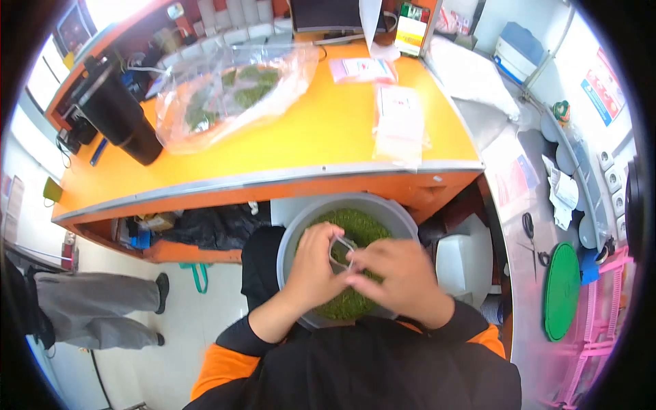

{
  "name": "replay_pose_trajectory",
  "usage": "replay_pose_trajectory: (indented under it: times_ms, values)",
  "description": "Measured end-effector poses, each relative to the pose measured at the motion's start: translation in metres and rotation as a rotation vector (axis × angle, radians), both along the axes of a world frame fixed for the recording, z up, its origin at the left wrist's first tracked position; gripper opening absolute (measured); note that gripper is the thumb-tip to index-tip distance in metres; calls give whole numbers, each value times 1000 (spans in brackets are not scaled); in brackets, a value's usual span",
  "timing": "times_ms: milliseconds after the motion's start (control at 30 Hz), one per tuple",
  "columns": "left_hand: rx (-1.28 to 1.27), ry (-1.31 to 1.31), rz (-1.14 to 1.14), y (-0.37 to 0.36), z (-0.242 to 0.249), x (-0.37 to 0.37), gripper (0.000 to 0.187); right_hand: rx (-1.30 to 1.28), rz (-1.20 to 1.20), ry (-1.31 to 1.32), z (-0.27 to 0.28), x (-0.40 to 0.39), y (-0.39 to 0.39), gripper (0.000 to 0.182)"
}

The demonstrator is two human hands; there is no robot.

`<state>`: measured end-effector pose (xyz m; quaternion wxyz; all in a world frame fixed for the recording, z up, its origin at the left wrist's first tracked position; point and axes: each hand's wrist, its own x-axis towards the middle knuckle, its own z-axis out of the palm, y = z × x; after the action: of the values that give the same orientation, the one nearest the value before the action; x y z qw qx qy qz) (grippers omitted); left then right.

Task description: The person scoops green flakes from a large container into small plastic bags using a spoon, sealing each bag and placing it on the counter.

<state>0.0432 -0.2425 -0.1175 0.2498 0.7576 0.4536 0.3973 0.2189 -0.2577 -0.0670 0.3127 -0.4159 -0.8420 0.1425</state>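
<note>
A small clear plastic bag (pixel 339 251) is between my hands, its mouth partly spread. My left hand (pixel 316 266) grips the bag's left side, fingers curled round it. My right hand (pixel 396 277), a little blurred by motion, has its fingers closed on the bag's right edge. Both hands are above a large pale round tub (pixel 285 256) that stands in front of my body. Finely shredded green leaves (pixel 350 224) lie in the tub, partly hidden behind my hands. I cannot make out whether anything is inside the bag.
On the yellow table (pixel 287 147) are a large plastic bag (pixel 236 96) with green clumps, a black tumbler (pixel 116 113) and plastic packets (pixel 398 119). Scissors (pixel 529 229) and a green round lid (pixel 562 292) lie at the right. A person's grey trouser legs (pixel 109 307) show at left.
</note>
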Motion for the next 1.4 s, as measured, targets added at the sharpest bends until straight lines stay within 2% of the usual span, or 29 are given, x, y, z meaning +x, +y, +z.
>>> replay_pose_trajectory:
  times_ms: [67,167,233,267,300,333,367,467,567,733,833,933,1067,1167,1233,1267,1333,1367,1400]
  values:
    - [123,72,17,0,-12,1,54,-36,15,-86,-14,-9,3,13]
    - [33,-11,-66,-2,1,-3,71,-64,-59,48,-11,-2,5,10]
    - [-43,-108,-124,1,5,-8,79,-46,-32,-49,-14,3,9,8]
    - [-164,-94,-183,5,8,-12,74,-47,-21,-100,-18,4,9,8]
    - [-292,-75,-244,7,11,-16,69,-157,55,-268,-29,3,10,9]
    - [-414,-53,-306,11,15,-19,64,-136,75,-177,-31,1,7,9]
    - [-372,-44,-306,11,16,-20,45,-111,97,-94,-33,2,7,9]
    - [-555,-17,-378,15,29,-24,26,-181,150,148,-24,4,7,9]
    - [-304,110,-491,18,15,-35,22,-271,127,289,-19,8,3,7]
    - [-198,113,-525,14,28,-41,25,-317,78,426,-25,15,1,8]
    - [-180,125,-528,13,22,-42,24,-351,78,394,-25,10,4,8]
    - [-180,89,-514,8,18,-33,24,-360,128,213,-17,2,5,7]
    - [-180,182,-518,11,16,-31,24,-310,175,271,-28,-5,3,11]
    - [-5,213,-398,15,30,-35,24,-372,132,412,-29,0,0,16]
    - [25,160,-224,26,67,-50,24,-353,127,521,-34,9,2,21]
    - [69,190,-19,35,90,-59,24,-355,124,540,-34,13,2,22]
    - [319,-111,453,64,116,-76,25,-362,120,577,-32,19,1,25]
    - [369,-153,627,86,131,-93,27,-338,102,561,-32,22,0,26]
    - [489,-195,638,105,147,-112,29,-317,85,545,-33,25,0,27]
